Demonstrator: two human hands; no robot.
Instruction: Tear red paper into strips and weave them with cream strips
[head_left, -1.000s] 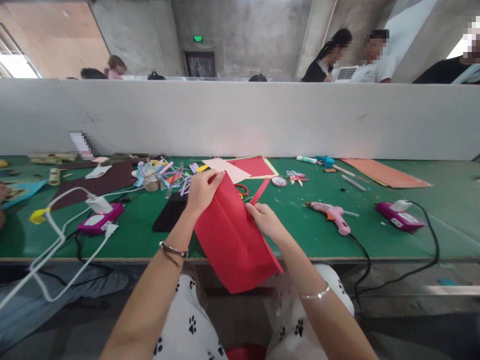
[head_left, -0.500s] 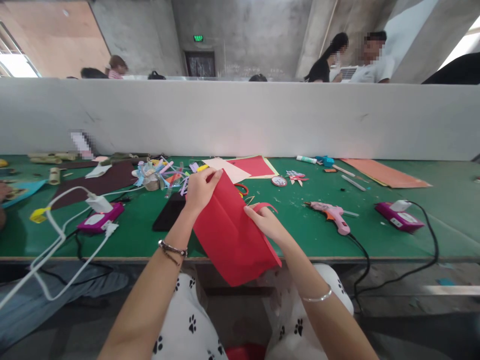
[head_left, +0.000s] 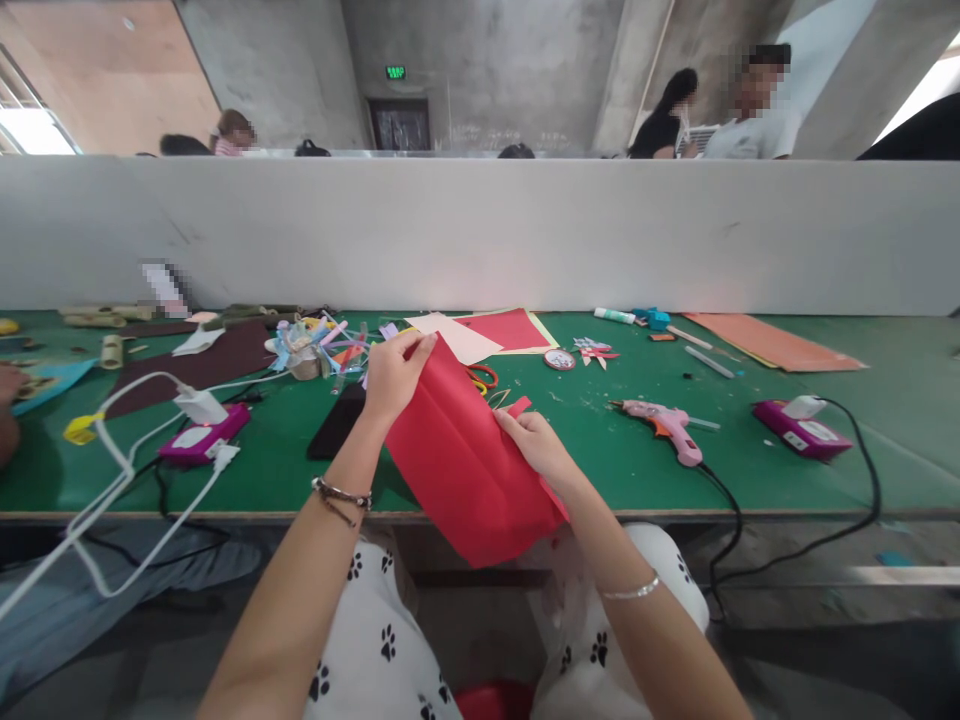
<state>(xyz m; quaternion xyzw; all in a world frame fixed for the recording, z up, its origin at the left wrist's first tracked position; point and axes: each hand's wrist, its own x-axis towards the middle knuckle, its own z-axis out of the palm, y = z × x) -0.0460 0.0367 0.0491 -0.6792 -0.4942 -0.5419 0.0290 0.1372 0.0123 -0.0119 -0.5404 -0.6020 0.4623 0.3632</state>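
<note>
Red paper (head_left: pixel 472 460) slants between the person's 2 hands, its lower end out over the lap, its upper end above the near part of the green table (head_left: pixel 630 490). Under it are white trousers (head_left: pixel 367 620) printed with black paws. The left hand (head_left: pixel 397 378) pinches the paper's top corner between thumb and fingers. The right hand (head_left: pixel 536 445) grips the paper's right edge, and a short red strip (head_left: pixel 519 406) sticks up beside its fingers; whether strip and paper are joined, I cannot tell.

Beyond the hands, 2 purple power blocks lie well apart, 1 on the left (head_left: pixel 199 435) with white plugs in it, 1 on the right (head_left: pixel 802 430). A pink glue gun (head_left: pixel 664 420) rests on its side, right of the right hand. A flat black object (head_left: pixel 337 420) lies partly behind the left forearm, and scissor handles (head_left: pixel 486 376) show just past the red paper.

Farther back are a heap of coloured strips (head_left: pixel 307 345), a small round container (head_left: pixel 559 359), a pale pink sheet (head_left: pixel 457 340) overlapping a red sheet (head_left: pixel 510 330), and orange sheets (head_left: pixel 780 342) at right. A pale partition (head_left: pixel 480 230) rises behind, with several people beyond it, and a green exit sign (head_left: pixel 395 72) above a dark door (head_left: pixel 400 125).
</note>
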